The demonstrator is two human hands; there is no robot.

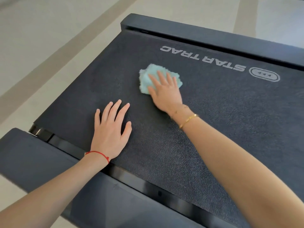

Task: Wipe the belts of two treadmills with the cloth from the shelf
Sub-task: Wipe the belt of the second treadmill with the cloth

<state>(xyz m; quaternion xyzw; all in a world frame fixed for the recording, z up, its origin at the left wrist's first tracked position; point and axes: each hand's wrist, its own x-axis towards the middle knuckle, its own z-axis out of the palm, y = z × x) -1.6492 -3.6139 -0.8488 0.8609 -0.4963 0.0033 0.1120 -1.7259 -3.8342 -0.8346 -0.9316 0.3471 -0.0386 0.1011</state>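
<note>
The treadmill belt point(189, 132) is dark grey w/ a bumpy, grainy top. It fills most of the view. White letters on it read STAR TRAC point(203, 58), upside down from here, w/ an oval logo point(264, 74) just beside them on the right.

The right hand point(166, 91) lies flat on a light blue fluffy cloth point(145, 79). Fingers are straight & spread, pressing the cloth down on the belt. It's not curled round the cloth, just pushing on top. The cloth is bunched up, near the middle of the belt, a bit below the letters. Its edges stick out past the fingers on the left & top. The right wrist has thin gold bracelets point(188, 120).

The left hand point(111, 127) rests flat on the belt too, fingers straight & a bit apart, holding nothing. It's near the belt's close edge, apart from the cloth. A red string point(98, 154) goes round the left wrist.

A dark side rail point(32, 155) runs along the near side of the belt, w/ a shiny black strip point(131, 178) between rail & belt. Another rail point(213, 35) runs along the far side. The floor point(49, 30) around is pale tile w/ tan stripes.
</note>
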